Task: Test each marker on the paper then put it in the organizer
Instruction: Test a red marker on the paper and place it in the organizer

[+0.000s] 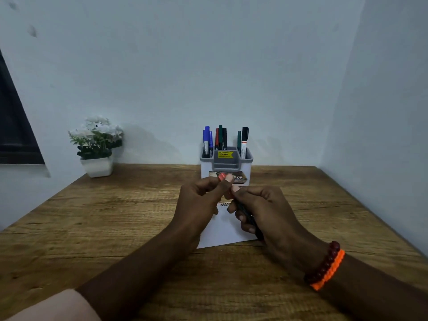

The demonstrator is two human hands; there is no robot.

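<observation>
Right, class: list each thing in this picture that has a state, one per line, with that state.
Dark-barrelled marker: gripped in the right hand.
Red marker cap: pinched by the left hand.
White spiral notepad: flat on the wooden table.
Grey-and-white plastic organizer: upright, holding several markers.

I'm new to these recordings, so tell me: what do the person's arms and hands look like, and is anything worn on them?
Both hands are bare, with no gloves or rings visible. The forearms are bare too; no sleeves show. The right wrist carries two bracelets side by side: a dark red bead bracelet and a bright orange braided band. The left wrist has nothing on it.
</observation>
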